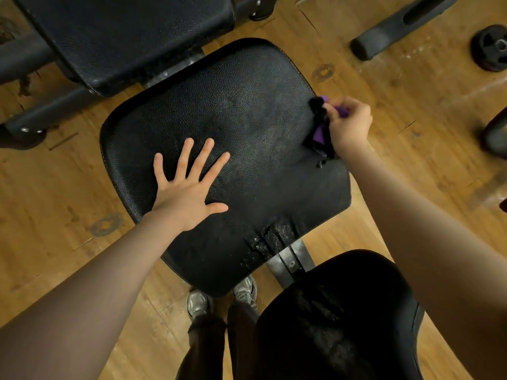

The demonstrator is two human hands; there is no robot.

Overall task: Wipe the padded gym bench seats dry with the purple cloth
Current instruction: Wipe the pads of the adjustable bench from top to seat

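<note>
1. Gripping the purple cloth (319, 133), the right hand (347, 124) has its fingers curled round the bunched fabric at the right edge of the central bench seat (247, 111); the cloth touches the pad there.
2. The left hand (186, 185) lies flat on the same seat, fingers straight and spread, holding nothing.
3. The seat surface shows dull streaks across its middle and pale speckling near its lower edge, above the metal frame bracket (288, 259).
4. A second black pad (131, 37) lies just beyond the seat at the top; a third pad (343, 311) lies at the lower right.
5. Two grey shoes (197, 301) stand on the wooden floor (55, 215) below the seat.
6. A black weight plate (491, 50) lies on the floor at the upper right.
</note>
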